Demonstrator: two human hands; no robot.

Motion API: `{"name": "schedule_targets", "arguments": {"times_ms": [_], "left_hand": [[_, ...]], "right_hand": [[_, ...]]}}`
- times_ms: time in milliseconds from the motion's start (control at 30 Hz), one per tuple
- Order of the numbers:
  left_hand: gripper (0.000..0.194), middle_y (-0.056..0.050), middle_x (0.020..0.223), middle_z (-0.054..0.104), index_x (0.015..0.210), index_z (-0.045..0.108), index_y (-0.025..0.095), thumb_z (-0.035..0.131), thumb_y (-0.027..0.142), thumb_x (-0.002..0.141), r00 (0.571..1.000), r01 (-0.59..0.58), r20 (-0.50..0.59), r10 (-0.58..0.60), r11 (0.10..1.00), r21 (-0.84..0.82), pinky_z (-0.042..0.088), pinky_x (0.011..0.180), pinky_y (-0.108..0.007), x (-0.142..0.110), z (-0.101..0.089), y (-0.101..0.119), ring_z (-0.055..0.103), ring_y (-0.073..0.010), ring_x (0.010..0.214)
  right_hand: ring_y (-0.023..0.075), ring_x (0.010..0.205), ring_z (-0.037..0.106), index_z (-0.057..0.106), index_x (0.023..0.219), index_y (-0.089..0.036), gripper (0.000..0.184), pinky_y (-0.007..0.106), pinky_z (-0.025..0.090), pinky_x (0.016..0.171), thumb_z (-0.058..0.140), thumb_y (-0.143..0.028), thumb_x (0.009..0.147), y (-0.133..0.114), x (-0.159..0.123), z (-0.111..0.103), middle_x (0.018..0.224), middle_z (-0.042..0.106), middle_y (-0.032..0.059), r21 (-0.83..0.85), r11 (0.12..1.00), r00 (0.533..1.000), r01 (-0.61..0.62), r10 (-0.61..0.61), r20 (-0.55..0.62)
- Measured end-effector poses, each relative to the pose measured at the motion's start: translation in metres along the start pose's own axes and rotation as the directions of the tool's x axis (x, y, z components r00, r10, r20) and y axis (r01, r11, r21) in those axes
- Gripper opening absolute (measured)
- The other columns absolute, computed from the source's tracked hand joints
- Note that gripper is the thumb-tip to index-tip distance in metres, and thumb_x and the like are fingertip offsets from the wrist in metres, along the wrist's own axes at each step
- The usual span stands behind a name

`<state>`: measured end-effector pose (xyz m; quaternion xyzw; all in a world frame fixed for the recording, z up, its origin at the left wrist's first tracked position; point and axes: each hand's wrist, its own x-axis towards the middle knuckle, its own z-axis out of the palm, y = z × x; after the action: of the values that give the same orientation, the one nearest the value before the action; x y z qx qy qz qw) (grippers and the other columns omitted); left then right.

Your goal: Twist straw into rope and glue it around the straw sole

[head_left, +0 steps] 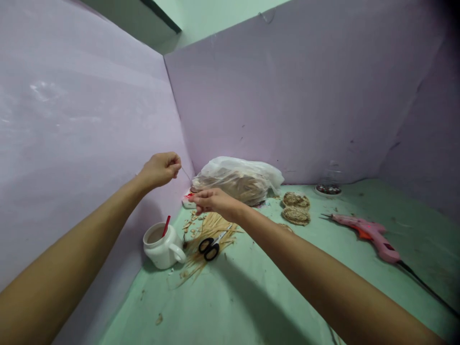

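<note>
My left hand [161,168] is raised near the left purple wall, its fingers pinched on a thin straw strand [187,176] that slants down to the right. My right hand [212,200] hovers lower, fingers closed at the strand's other end, just in front of a clear plastic bag of straw [239,179]. Below my right hand lies a bundle of loose straw sticks [210,235] with black-handled scissors [212,247] on top.
A white mug [163,247] with a red stick stands by the left wall. Two coiled straw discs [296,208] lie mid-table. A pink glue gun [370,232] with its cord lies at the right. A glass jar [328,184] stands at the back. Purple boards enclose the green surface.
</note>
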<state>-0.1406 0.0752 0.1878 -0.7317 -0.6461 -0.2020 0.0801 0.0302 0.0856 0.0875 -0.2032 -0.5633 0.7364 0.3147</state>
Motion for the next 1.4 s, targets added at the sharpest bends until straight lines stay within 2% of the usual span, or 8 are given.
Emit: {"name": "schedule_targets", "arguments": {"times_ms": [200,300,433,567,700,933,1133,1400], "left_hand": [[0.012,-0.005,0.068,0.064,0.068,0.061,0.020,0.050,0.019,0.064,0.995,0.059,0.063,-0.076,0.968,0.243,0.036,0.064,-0.031,-0.005,0.023,0.003,0.056,-0.0227,0.071],[0.011,-0.011,0.076,0.065,0.064,0.062,0.016,0.051,0.014,0.061,0.995,0.015,0.088,-0.044,0.953,0.302,0.034,0.076,-0.038,-0.025,0.035,0.037,0.053,-0.0308,0.091],[0.025,-0.011,0.085,0.064,0.075,0.063,0.016,0.039,0.022,0.078,0.985,-0.007,-0.161,0.056,0.956,0.292,0.034,0.067,-0.032,-0.078,0.049,0.097,0.053,-0.0251,0.086],[0.031,0.001,0.044,0.045,0.045,0.049,0.019,0.049,0.031,0.074,0.964,0.164,0.236,-0.122,0.972,-0.167,0.023,0.047,-0.026,-0.123,0.083,0.123,0.038,-0.0126,0.045],[0.037,0.003,0.036,0.034,0.036,0.043,0.017,0.062,0.029,0.065,0.878,0.464,0.433,-0.205,0.585,-0.665,0.014,0.041,-0.024,-0.135,0.125,0.116,0.028,-0.0078,0.038],[0.015,0.000,0.048,0.051,0.065,0.060,0.011,0.061,0.025,0.069,0.700,0.694,0.695,-0.163,-0.072,-0.716,0.010,0.031,-0.016,-0.125,0.151,0.125,0.028,-0.0029,0.031],[0.019,-0.004,0.061,0.061,0.059,0.042,0.015,0.043,0.012,0.077,0.705,0.599,0.639,-0.309,-0.224,-0.769,0.014,0.029,-0.013,-0.110,0.152,0.108,0.026,-0.0008,0.029],[0.016,-0.002,0.054,0.058,0.062,0.042,0.016,0.041,0.012,0.078,0.713,0.547,0.602,-0.359,-0.251,-0.798,0.026,0.031,-0.015,-0.113,0.167,0.092,0.041,-0.0057,0.034]], "right_hand": [[0.0061,0.044,0.049,0.063,0.080,-0.012,0.013,0.025,0.050,0.063,0.050,-0.016,0.083,0.021,-0.063,-0.041,0.048,0.046,-0.0065,0.159,0.966,0.979,-0.201,0.204,-0.002],[0.0067,0.043,0.051,0.060,0.079,-0.012,0.017,0.026,0.051,0.061,0.044,-0.013,0.086,0.031,-0.089,-0.058,0.049,0.048,-0.0056,0.262,0.923,0.953,-0.283,0.302,-0.034],[0.0122,0.062,0.063,0.060,0.088,-0.012,0.024,0.032,0.052,0.072,0.036,-0.016,0.090,0.044,-0.110,-0.066,0.065,0.062,0.0024,0.410,0.855,0.935,-0.319,0.353,-0.010],[0.0152,0.080,0.065,0.058,0.098,-0.011,0.031,0.035,0.048,0.084,0.030,-0.022,0.093,0.056,-0.123,-0.065,0.079,0.067,0.0070,0.545,0.787,0.942,-0.290,0.334,0.019],[0.0173,0.085,0.065,0.058,0.100,-0.007,0.035,0.035,0.047,0.086,0.031,-0.028,0.093,0.062,-0.129,-0.065,0.082,0.068,0.0104,0.674,0.701,0.956,-0.234,0.293,0.027],[0.0152,0.075,0.065,0.060,0.093,-0.010,0.027,0.035,0.047,0.081,0.036,-0.023,0.092,0.069,-0.140,-0.056,0.079,0.067,0.0080,0.565,0.729,0.910,-0.386,0.400,0.105],[0.0141,0.071,0.066,0.061,0.098,-0.009,0.034,0.031,0.045,0.079,0.029,-0.021,0.093,0.075,-0.167,-0.057,0.078,0.068,0.0084,0.519,0.742,0.889,-0.424,0.449,0.083],[0.0168,0.078,0.067,0.061,0.099,-0.007,0.032,0.035,0.044,0.085,0.032,-0.018,0.090,0.090,-0.191,-0.062,0.086,0.069,0.0117,0.582,0.722,0.879,-0.374,0.476,-0.027]]}}
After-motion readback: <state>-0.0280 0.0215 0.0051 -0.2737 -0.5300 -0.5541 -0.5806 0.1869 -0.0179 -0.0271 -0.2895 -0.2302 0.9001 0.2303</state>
